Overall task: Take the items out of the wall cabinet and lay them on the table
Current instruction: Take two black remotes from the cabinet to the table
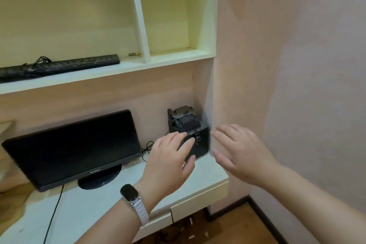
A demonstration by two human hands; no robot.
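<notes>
Progress seems partial: a black boxy device (202, 144) stands on the white counter (206, 172) at four o'clock, my left hand (168, 160) straight-fingered against its front, right hand (237, 152) spread just beside. At ten o'clock, a black flat keyboard (59, 65) and small battery (134, 54) lie in the cream wall cabinet (141, 25), not yet taken.

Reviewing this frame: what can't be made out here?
Head view:
1. Black device: the left hand covers much of its front; its type is unclear.
2. Keyboard on the cabinet shelf: its left end is cut off by the frame edge.
3. Small cylinder to its right: too small to identify.
4. Right hand: blurred; contact with the device cannot be told.
</notes>
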